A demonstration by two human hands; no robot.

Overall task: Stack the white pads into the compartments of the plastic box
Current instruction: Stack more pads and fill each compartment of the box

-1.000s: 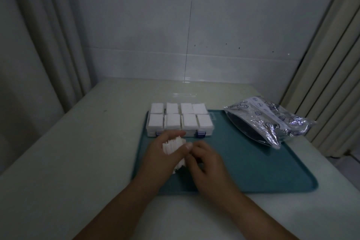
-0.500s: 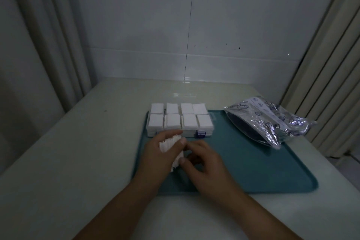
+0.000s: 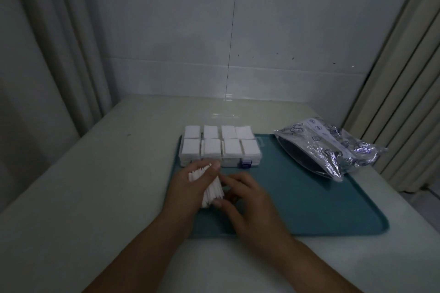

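Note:
A clear plastic box (image 3: 238, 163) with blue latches sits at the far left of a teal tray (image 3: 309, 197); white pads fill its two rows of compartments, heaped above the rim. Just in front of it my left hand (image 3: 188, 188) grips a stack of white pads (image 3: 209, 185), thumb over the top edge. My right hand (image 3: 247, 200) is against the stack's right side, fingers curled and pinching its lower pads. The stack's far side is hidden by my fingers.
A crinkled silver foil bag (image 3: 328, 147) lies on the tray's far right corner, mouth facing the box. The tray rests on a pale table against a tiled wall. Curtains hang on both sides.
Both hands have shifted slightly left and toward me with the stack. My right fingers have slid down from the stack's top to its lower edge.

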